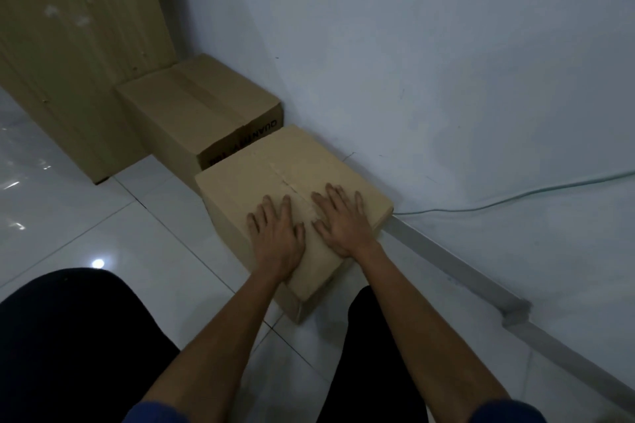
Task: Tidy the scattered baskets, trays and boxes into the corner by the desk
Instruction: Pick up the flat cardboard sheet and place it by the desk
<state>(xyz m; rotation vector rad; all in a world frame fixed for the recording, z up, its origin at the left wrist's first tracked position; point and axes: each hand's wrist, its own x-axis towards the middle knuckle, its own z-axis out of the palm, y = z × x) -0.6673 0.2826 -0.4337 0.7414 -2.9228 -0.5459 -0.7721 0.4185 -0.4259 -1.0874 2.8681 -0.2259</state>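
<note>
Hands flat, fingers spread: left hand (276, 237) and right hand (342, 221) press the near cardboard box (247, 178) on the floor (103, 233), against the wall (446, 79), touching a second box (192, 110)

To the right of our right hand (343, 221) we see a pale cable (515, 194) running across the lower part of the white wall (412, 45), above a grey trunking strip (464, 271) at the wall's foot. Left of our left hand (276, 239) lie glossy white floor tiles (86, 209), a bright light spot (98, 263) reflected on them.
</note>
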